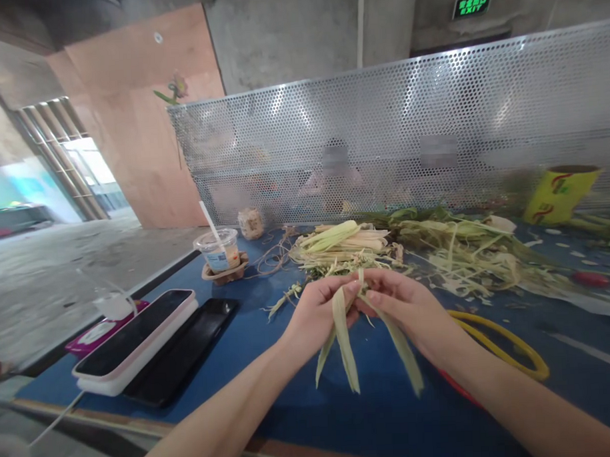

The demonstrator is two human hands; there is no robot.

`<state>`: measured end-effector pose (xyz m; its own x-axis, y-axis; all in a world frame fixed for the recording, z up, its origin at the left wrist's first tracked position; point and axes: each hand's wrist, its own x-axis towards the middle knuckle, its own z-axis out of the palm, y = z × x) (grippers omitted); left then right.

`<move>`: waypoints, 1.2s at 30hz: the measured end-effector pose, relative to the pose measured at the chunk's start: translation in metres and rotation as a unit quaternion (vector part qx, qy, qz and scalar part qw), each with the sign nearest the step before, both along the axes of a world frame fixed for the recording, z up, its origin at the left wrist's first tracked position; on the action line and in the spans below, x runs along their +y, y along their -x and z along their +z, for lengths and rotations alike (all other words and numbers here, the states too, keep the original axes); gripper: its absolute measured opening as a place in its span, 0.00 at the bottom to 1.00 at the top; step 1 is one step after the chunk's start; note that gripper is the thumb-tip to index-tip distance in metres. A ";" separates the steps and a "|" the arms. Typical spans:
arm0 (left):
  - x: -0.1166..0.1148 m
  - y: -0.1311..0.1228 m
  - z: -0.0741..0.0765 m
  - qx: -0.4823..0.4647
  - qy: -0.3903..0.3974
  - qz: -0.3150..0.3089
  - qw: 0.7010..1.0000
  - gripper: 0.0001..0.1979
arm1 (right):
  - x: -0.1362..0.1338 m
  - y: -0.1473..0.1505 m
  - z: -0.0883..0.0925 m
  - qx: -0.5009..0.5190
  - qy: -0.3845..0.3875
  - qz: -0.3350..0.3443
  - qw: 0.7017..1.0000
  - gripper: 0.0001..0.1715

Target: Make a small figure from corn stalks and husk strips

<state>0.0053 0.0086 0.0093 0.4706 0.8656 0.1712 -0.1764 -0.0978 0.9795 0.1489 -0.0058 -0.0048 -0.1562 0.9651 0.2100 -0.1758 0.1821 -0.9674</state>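
Observation:
My left hand [324, 309] and my right hand [400, 298] meet in front of me, above the blue table. Both are closed, pinching pale green corn husk strips [345, 344] between thumbs and fingers. Loose ends of the strips hang down below the hands, one of them [403, 352] under the right hand. The spot where the strips come together is partly covered by my fingers. Just beyond the hands lies a pile of corn husks [340, 239], with short braided-looking pieces [287, 297] at its near left side.
Two phones [138, 331] [184, 353] lie at the left, near a drink cup [220, 251] in a cardboard holder. Shredded husks [476, 256] spread across the right. A yellow ring-shaped handle [519, 354] sits beside my right forearm. A perforated metal screen [382, 139] stands behind the table.

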 end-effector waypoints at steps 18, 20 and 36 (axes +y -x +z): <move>0.002 0.013 0.008 0.117 -0.157 0.126 0.973 0.15 | 0.000 0.000 0.001 -0.068 -0.025 -0.058 0.996 0.12; 0.003 0.014 0.008 0.106 -0.148 0.126 0.975 0.16 | 0.000 0.001 0.001 -0.060 -0.029 -0.061 0.996 0.13; 0.005 0.015 0.005 0.031 0.017 -0.054 0.998 0.30 | 0.000 -0.001 -0.001 -0.059 -0.029 0.011 0.998 0.11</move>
